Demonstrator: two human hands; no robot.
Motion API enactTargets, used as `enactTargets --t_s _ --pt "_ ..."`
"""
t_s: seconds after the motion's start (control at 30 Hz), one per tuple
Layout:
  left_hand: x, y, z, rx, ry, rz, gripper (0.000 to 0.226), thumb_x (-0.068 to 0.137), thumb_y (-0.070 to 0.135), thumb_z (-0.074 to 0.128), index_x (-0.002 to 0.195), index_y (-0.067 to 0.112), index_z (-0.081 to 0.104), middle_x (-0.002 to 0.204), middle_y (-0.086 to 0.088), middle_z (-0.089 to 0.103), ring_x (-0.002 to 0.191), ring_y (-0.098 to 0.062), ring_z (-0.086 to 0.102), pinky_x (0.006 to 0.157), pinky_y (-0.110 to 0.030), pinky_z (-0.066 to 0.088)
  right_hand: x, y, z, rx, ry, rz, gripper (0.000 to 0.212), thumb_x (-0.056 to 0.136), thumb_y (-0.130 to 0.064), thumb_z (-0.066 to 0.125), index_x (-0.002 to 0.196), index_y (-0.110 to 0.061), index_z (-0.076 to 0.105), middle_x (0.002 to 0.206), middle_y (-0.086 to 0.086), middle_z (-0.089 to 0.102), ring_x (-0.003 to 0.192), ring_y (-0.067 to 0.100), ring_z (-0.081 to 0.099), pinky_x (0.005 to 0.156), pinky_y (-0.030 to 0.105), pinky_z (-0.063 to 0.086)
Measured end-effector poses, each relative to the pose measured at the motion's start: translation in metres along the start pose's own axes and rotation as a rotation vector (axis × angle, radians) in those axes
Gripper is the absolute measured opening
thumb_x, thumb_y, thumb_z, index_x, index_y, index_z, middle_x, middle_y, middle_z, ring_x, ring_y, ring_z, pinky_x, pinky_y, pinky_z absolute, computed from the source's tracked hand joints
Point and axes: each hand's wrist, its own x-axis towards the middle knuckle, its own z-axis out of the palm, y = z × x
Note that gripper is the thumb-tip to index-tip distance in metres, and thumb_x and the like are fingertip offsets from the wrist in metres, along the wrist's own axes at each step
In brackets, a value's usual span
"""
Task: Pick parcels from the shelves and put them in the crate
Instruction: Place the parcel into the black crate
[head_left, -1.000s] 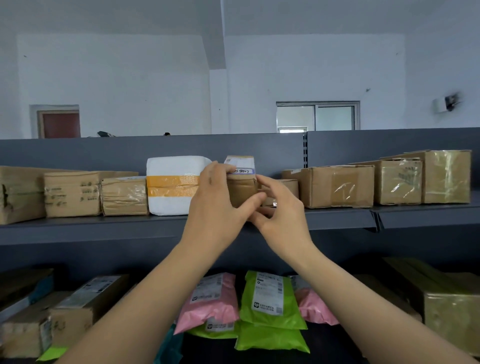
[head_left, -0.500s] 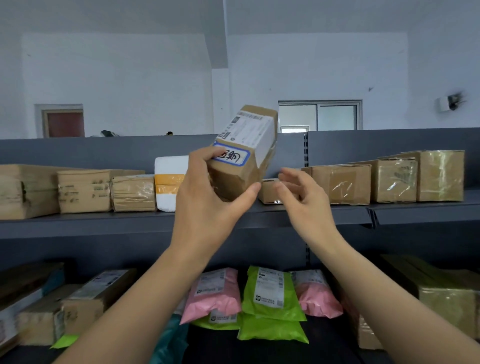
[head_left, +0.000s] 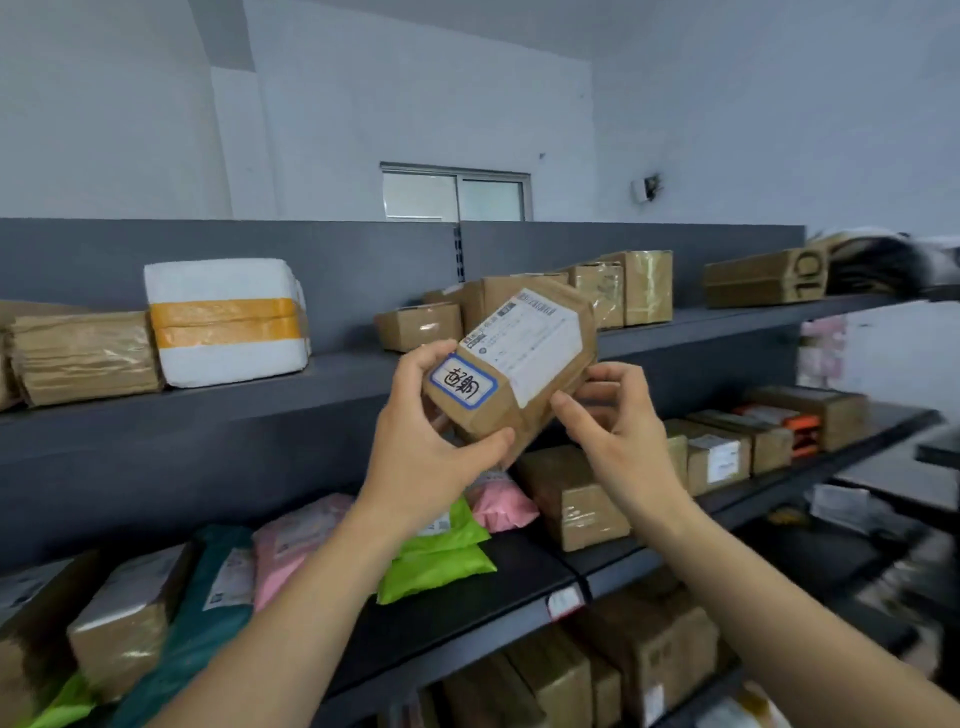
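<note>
A small brown cardboard parcel (head_left: 511, 379) is held in the air in front of the upper shelf (head_left: 311, 400), tilted so that its length runs from seven o'clock to one o'clock. Its corners are blunted and its paper skin is creased. A white printed label covers most of the upturned face, and a blue-bordered sticker with handwritten marks is stuck at the seven o'clock end. That end is gripped by the left hand (head_left: 426, 447), the thumb laid along the lower edge and the fingers curled over the far edge. The parcel is gripped from four o'clock by the right hand (head_left: 621, 431), the thumb pressed to the lower edge and the fingers curled behind. Both forearms are raised from the bottom of the view. At the parcel's nine o'clock a blocky white foam box (head_left: 226, 322), banded with orange tape, is seen on the upper shelf. At six o'clock, soft green mailers (head_left: 436, 566) are laid on the lower shelf (head_left: 524, 577).
</note>
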Motion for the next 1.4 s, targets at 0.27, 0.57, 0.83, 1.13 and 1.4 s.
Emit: enactTargets --t_s 0.27,0.57,0.83,1.13,1.4 --pt "-0.087 -0.01 0.075 -0.381 -0.308 -0.279 0.066 0.062 -0.005 0.083 0.112 0.019 0.048 0.106 0.011 0.059 0.088 0.009 0.06 0.074 -0.013 0.049 -0.111 0.005 -0.088 -0.361 0.192 0.27 0.031 0.083 -0.032 0.069 0.104 -0.027 0.046 0.092 -0.009 0.057 0.081 -0.001 0.057 0.063 0.01 0.044" --pt "-0.16 0.044 0.202 -0.483 -0.725 -0.369 0.074 0.063 0.018 0.087 0.121 0.024 0.041 0.114 0.011 0.054 0.097 0.002 0.057 0.075 -0.013 0.051 -0.206 -0.021 -0.229 -0.673 0.42 0.461 0.068 0.08 -0.033 0.074 0.135 -0.024 0.035 0.097 -0.005 0.06 0.081 -0.002 0.056 0.058 0.01 0.04" --pt "-0.229 0.128 0.326 -0.434 -0.994 -0.225 0.078 0.06 0.015 0.088 0.12 0.032 0.041 0.11 0.023 0.052 0.095 0.009 0.055 0.079 -0.013 0.049 -0.3 -0.044 -0.379 -0.76 0.477 0.596 0.066 0.076 -0.032 0.078 0.131 -0.028 0.042 0.109 -0.01 0.058 0.09 0.004 0.056 0.071 0.015 0.04" --pt "-0.306 0.217 0.453 -0.394 -1.076 -0.199 0.082 0.06 0.011 0.088 0.128 0.025 0.043 0.112 0.014 0.052 0.101 -0.005 0.055 0.081 -0.016 0.047 -0.371 -0.056 -0.553 -0.788 0.44 0.792 0.049 0.085 -0.036 0.067 0.13 -0.03 0.048 0.089 -0.004 0.063 0.086 0.015 0.062 0.079 0.034 0.053" --pt "-0.337 0.23 0.554 -0.321 -1.205 -0.072 0.082 0.065 0.007 0.084 0.132 0.027 0.042 0.122 0.01 0.047 0.109 -0.004 0.049 0.083 -0.01 0.04 -0.397 -0.029 -0.653 -0.826 0.355 0.9 0.089 0.074 -0.031 0.079 0.146 -0.028 0.028 0.132 -0.003 0.043 0.116 0.014 0.046 0.096 0.031 0.04"
